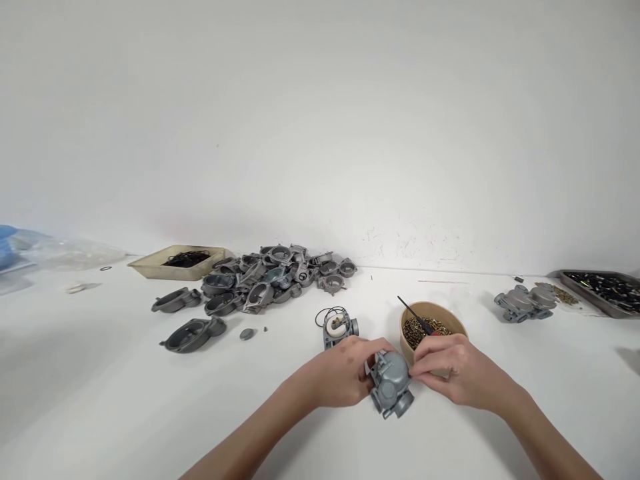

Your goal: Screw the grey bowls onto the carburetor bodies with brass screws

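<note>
My left hand (pixel 345 373) is wrapped round a grey metal carburetor (pixel 393 373), held above the table with its rounded bowl cover facing up. The fingertips of my right hand (pixel 455 370) are pinched together at the carburetor's right edge. Whatever lies between them is too small to make out. A screwdriver (pixel 419 316) with a black shaft and red handle points up and left from behind my right hand; I cannot tell whether the hand grips it or it rests on the bowl. Just beyond my left hand lies an open carburetor body (pixel 340 327) with a white float and a black ring.
A tan bowl (pixel 459 321) of small brass-coloured screws stands behind my right hand. Grey castings (pixel 270 273) are heaped at the back left, beside a tray (pixel 150 265) of black rings. At right are assembled carburetors (pixel 525 303) and a dark tray (pixel 607 300) of small parts.
</note>
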`<state>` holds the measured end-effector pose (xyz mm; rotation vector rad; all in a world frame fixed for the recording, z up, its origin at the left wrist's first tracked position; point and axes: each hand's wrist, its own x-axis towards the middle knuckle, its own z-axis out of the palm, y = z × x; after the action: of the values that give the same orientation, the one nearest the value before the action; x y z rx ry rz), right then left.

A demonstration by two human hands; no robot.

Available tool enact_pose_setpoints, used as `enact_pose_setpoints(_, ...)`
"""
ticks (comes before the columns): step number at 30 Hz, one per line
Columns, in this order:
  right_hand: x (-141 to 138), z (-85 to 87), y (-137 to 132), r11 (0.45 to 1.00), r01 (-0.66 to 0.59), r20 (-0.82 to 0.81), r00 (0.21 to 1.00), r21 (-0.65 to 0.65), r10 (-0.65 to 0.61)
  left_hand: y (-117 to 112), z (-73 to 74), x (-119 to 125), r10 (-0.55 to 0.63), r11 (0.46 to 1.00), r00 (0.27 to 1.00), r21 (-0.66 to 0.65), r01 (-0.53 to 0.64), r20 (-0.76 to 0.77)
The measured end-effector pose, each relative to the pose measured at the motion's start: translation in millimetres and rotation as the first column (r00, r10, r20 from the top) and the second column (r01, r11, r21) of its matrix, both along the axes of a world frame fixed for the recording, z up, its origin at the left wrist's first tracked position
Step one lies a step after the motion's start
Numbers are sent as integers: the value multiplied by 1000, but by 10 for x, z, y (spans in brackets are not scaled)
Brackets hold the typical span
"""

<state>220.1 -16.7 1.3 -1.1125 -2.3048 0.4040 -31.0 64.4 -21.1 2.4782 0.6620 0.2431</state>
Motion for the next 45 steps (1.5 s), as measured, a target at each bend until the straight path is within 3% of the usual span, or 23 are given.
enact_pose_setpoints(5,40,-1,-20,998,4,14,1000,-69,-3,-12,58,8,0,1000,1000,17,0,-4)
enact_pose_setpoints(13,114,76,-80,987,25,169,986,-158,2,47,160,30,-1,1000,999,-23,0,-45)
enact_pose_setpoints(19,131,117,-88,987,25,222,975,-159,11,26,42,40,31,999,999,-35,-31,-6)
enact_pose_setpoints(24,156,263,-44,998,24,63,998,-53,-20,-1,-87,35,70,997,997,-29,-69,39)
enact_pose_setpoints(27,13,434,7,998,61,52,997,-21,-60,1,-120,15,69,997,996,-43,-66,58)
enact_pose_setpoints(33,-599,672,235,988,21,289,957,-154,25,22,-157,40,83,996,991,-43,-79,102)
enact_pose_setpoints(38,-941,739,399,967,9,464,879,-254,114,53,-202,82,68,994,988,-96,-55,140)
enact_pose_setpoints(45,-1043,731,483,951,2,558,810,-311,181,71,-229,49,67,979,981,-202,-29,184)
